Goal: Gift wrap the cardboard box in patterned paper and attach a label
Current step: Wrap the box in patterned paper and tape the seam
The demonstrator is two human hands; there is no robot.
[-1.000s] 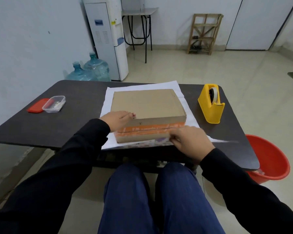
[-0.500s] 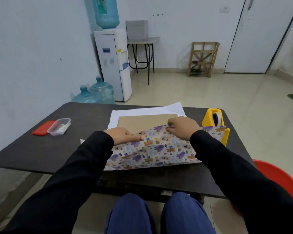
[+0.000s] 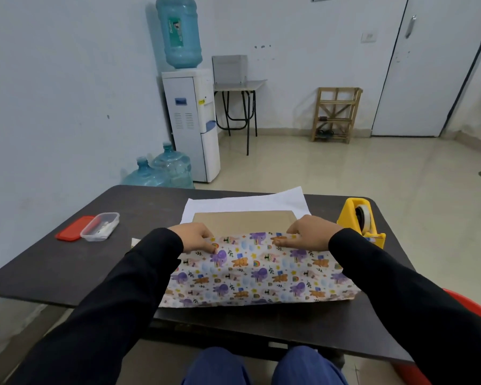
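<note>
The cardboard box [image 3: 242, 221] sits mid-way across the desk [image 3: 53, 268], its near part covered by the patterned paper [image 3: 261, 273]. The left grip [image 3: 195, 237] and right grip [image 3: 309, 232] each pinch the paper's far edge on top of the box. A yellow tape dispenser [image 3: 359, 221] stands to the right.

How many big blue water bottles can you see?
3: one big blue plastic water bottle stands on the white water dispenser; two more sit on the floor left of it. Others could be hidden.
</note>
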